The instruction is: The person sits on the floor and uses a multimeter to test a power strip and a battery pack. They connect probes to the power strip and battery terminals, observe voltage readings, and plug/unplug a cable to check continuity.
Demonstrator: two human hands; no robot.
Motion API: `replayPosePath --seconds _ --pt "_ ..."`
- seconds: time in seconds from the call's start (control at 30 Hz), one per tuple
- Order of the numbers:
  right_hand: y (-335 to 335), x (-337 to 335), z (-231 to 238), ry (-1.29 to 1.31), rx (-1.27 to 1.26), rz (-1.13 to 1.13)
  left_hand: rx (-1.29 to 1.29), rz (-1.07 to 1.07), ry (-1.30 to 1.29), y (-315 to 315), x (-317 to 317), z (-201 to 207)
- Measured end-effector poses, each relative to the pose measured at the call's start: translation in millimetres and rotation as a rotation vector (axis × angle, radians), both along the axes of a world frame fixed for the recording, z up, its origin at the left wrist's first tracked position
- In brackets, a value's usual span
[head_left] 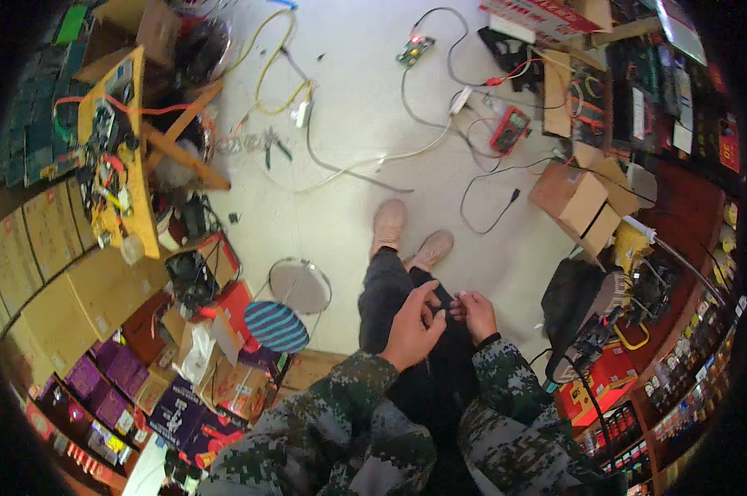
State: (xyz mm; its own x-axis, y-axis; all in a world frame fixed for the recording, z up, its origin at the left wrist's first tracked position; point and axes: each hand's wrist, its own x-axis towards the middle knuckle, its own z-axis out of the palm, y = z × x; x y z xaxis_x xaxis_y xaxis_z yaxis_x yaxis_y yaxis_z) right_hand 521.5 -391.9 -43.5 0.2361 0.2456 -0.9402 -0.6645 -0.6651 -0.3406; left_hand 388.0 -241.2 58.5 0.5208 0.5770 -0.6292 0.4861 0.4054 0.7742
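Note:
Both of my hands are in front of my body, above my dark trousers [383, 298]. My left hand [413, 329] is loosely curved, its thumb apart from the fingers, and nothing shows in it. Close beside it, my right hand [477, 316] has its fingers curled in together. Whatever its fingertips may hold is too small to make out. A narrow gap separates the hands. Camouflage sleeves [505, 376] cover both forearms, with a dark cuff at the right wrist.
On the pale floor lie a red multimeter [510, 131], pliers [276, 150], a small circuit board [415, 51], a black plug cable [514, 196] and a yellow cable [262, 83]. A striped round stool [276, 326], cartons [47, 289] and a cluttered wooden bench [146, 198] stand left. An opened box [568, 198] and shelves line the right.

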Motion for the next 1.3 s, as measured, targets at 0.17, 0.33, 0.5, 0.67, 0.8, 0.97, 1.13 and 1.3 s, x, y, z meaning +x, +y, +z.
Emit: replayPosePath --seconds 0.17,0.33,0.5,0.67,0.8,0.97,1.13,1.3 --pt "-1 -46 -6 0.102 0.015 0.037 -0.192 -0.037 0.09 -2 -44 -22" --pt "14 -93 -6 0.098 -0.154 0.097 -0.19 -0.084 0.128 14 -120 -50" --pt "73 -154 -6 -0.051 -0.2 0.038 -0.246 -0.265 0.14 81 -219 -126" --pt "170 -284 -10 -0.093 -0.133 0.067 -0.193 -0.442 0.25 146 -335 -185" --pt "259 -397 -25 -0.137 0.026 0.086 -0.616 -0.119 0.278 198 -369 -206" --pt "322 -456 -37 -0.533 0.121 0.326 -1.186 0.534 0.12 240 -377 -183" --pt "346 -451 -46 -0.739 0.099 0.44 -1.217 0.516 -0.058 269 -360 -183" --pt "370 -438 -64 -0.805 0.293 0.259 -1.022 0.438 -0.067 292 -347 -188"
